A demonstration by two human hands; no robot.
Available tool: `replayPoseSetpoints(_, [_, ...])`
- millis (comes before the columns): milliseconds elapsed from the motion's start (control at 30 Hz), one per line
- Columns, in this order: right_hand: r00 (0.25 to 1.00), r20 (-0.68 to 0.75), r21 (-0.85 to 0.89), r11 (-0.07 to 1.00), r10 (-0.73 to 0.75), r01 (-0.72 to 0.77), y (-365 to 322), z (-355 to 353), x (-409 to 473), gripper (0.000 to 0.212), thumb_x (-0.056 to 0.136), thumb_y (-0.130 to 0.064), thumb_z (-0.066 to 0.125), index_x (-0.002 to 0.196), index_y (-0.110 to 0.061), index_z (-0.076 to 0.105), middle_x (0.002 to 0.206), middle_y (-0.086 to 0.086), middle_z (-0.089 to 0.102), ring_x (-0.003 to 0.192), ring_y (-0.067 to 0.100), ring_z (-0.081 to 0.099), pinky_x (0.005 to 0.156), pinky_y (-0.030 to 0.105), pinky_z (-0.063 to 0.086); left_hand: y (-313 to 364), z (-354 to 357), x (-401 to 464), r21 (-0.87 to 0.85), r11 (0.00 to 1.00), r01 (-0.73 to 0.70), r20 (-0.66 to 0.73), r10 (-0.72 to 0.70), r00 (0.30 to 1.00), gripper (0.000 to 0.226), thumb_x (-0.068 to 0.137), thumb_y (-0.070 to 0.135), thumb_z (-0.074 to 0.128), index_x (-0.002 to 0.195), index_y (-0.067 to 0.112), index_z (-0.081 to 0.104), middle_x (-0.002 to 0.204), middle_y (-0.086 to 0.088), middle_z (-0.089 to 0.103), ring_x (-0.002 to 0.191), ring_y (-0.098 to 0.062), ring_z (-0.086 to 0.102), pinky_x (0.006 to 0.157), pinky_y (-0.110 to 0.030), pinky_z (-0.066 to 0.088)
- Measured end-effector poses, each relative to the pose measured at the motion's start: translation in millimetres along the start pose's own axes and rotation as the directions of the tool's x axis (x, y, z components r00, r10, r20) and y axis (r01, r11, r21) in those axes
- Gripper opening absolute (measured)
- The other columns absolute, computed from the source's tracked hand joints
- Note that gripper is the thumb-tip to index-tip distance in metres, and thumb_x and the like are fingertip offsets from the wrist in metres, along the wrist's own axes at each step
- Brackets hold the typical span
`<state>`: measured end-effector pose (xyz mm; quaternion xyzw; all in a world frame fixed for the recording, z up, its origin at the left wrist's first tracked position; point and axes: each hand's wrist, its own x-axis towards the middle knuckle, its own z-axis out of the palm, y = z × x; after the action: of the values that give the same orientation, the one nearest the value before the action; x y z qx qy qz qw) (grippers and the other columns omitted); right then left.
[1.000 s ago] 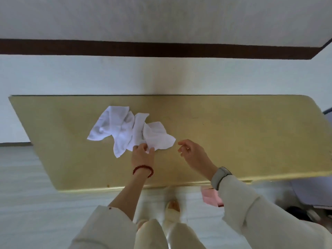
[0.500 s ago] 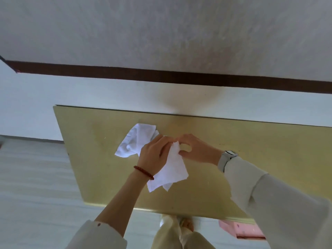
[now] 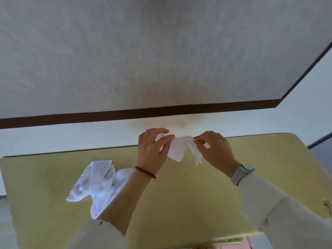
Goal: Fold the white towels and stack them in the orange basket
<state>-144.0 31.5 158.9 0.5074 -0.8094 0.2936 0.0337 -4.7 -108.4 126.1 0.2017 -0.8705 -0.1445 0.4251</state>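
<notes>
A small white towel (image 3: 177,149) hangs in the air above the far part of the yellow table (image 3: 188,194). My left hand (image 3: 152,150) pinches its left top edge and my right hand (image 3: 214,150) pinches its right top edge, so the cloth droops between them. More crumpled white towel (image 3: 97,184) lies on the table at the left, partly hidden behind my left forearm. The orange basket is out of view.
A white wall with a dark brown strip (image 3: 161,112) rises behind the table. Something pink (image 3: 231,244) shows under the table's near edge. A small metal object (image 3: 327,203) sits at the far right edge.
Both hands took one towel from the heap, lifted it off the table and drew apart along its top edge. The rest of the cloth stayed at the left. The view tilted upward.
</notes>
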Motion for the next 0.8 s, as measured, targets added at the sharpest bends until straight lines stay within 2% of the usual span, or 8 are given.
replayPoseSetpoints(100, [0.998, -0.062, -0.067, 0.998, -0.003, -0.001, 38, -42, -8, 0.022, 0.084, -0.022, 0.050, 0.077, -0.011, 0.068, 0.066, -0.002, 0.067, 0.057, 0.016, 0.059, 0.058, 0.023, 0.043, 53, 38, 17, -0.060, 0.998, 0.019, -0.008, -0.020, 1.000, 0.023, 0.085, 0.015, 0.046, 0.079, 0.012, 0.067, 0.081, -0.002, 0.067, 0.086, -0.011, 0.050, 0.081, -0.023, 0.033])
replayPoseSetpoints(167, [0.998, -0.057, -0.064, 0.997, 0.034, -0.038, 66, -65, -12, 0.016, 0.085, -0.018, 0.051, 0.083, -0.008, 0.064, 0.074, 0.003, 0.068, 0.064, 0.020, 0.058, 0.062, 0.026, 0.040, 85, 61, 28, -0.055, 0.998, 0.005, 0.007, -0.005, 1.000, 0.023, 0.085, 0.014, 0.043, 0.076, 0.011, 0.065, 0.075, -0.002, 0.065, 0.082, -0.011, 0.048, 0.081, -0.023, 0.033])
replayPoseSetpoints(267, [0.998, -0.061, -0.053, 0.998, 0.016, -0.019, 100, -90, -19, 0.024, 0.087, -0.021, 0.040, 0.085, -0.005, 0.058, 0.083, 0.006, 0.063, 0.070, 0.016, 0.050, 0.064, 0.027, 0.040, 117, 83, 38, -0.045, 0.999, -0.028, 0.043, 0.030, 0.999, 0.025, 0.086, 0.016, 0.043, 0.075, 0.011, 0.064, 0.072, -0.002, 0.062, 0.081, -0.013, 0.045, 0.080, -0.024, 0.032])
replayPoseSetpoints(400, [0.997, 0.017, -0.015, 0.997, 0.077, -0.077, 130, -112, -22, 0.015, 0.095, -0.014, 0.041, 0.090, -0.007, 0.053, 0.073, -0.005, 0.051, 0.065, 0.015, 0.046, 0.065, 0.022, 0.033, 140, 95, 51, -0.071, 0.997, 0.026, 0.263, -0.006, 0.965, 0.028, 0.091, 0.019, 0.038, 0.084, 0.013, 0.065, 0.071, -0.002, 0.065, 0.069, -0.020, 0.054, 0.076, -0.030, 0.041])
replayPoseSetpoints(500, [0.987, 0.106, -0.163, 0.981, 0.124, -0.106, 146, -115, -21, 0.020, 0.098, -0.022, 0.036, 0.101, -0.009, 0.050, 0.056, -0.008, 0.049, 0.055, 0.021, 0.049, 0.055, 0.017, 0.022, 148, 100, 62, 0.010, 0.994, 0.106, 0.398, -0.101, 0.912, 0.028, 0.098, 0.028, 0.037, 0.102, 0.013, 0.061, 0.073, -0.006, 0.067, 0.066, -0.026, 0.059, 0.067, -0.027, 0.043])
replayPoseSetpoints(633, [0.992, 0.102, -0.265, 0.963, 0.071, -0.041, 153, -129, -14, 0.034, 0.097, -0.033, 0.036, 0.121, -0.012, 0.049, 0.084, 0.007, 0.070, 0.075, 0.028, 0.059, 0.069, 0.023, 0.028, 144, 100, 82, 0.068, 0.984, 0.162, 0.394, -0.176, 0.902, 0.030, 0.094, 0.039, 0.042, 0.101, 0.013, 0.053, 0.069, 0.001, 0.056, 0.062, -0.017, 0.053, 0.061, -0.021, 0.036])
replayPoseSetpoints(733, [0.983, 0.183, -0.231, 0.973, 0.032, 0.011, 150, -136, -12, 0.036, 0.098, -0.028, 0.038, 0.127, -0.011, 0.049, 0.112, 0.006, 0.064, 0.098, 0.025, 0.057, 0.085, 0.025, 0.032, 138, 97, 87, 0.051, 0.983, 0.177, 0.369, -0.183, 0.911, 0.031, 0.094, 0.039, 0.041, 0.099, 0.010, 0.051, 0.068, 0.000, 0.053, 0.060, -0.017, 0.051, 0.058, -0.022, 0.037])
replayPoseSetpoints(800, [0.978, 0.208, -0.287, 0.957, 0.018, 0.043, 154, -134, -11, 0.031, 0.098, -0.024, 0.039, 0.120, -0.010, 0.056, 0.111, 0.006, 0.060, 0.097, 0.021, 0.056, 0.086, 0.025, 0.034, 133, 95, 86, 0.033, 0.985, 0.167, 0.371, -0.168, 0.913, 0.032, 0.094, 0.038, 0.041, 0.099, 0.008, 0.051, 0.067, 0.000, 0.053, 0.059, -0.018, 0.051, 0.059, -0.022, 0.038])
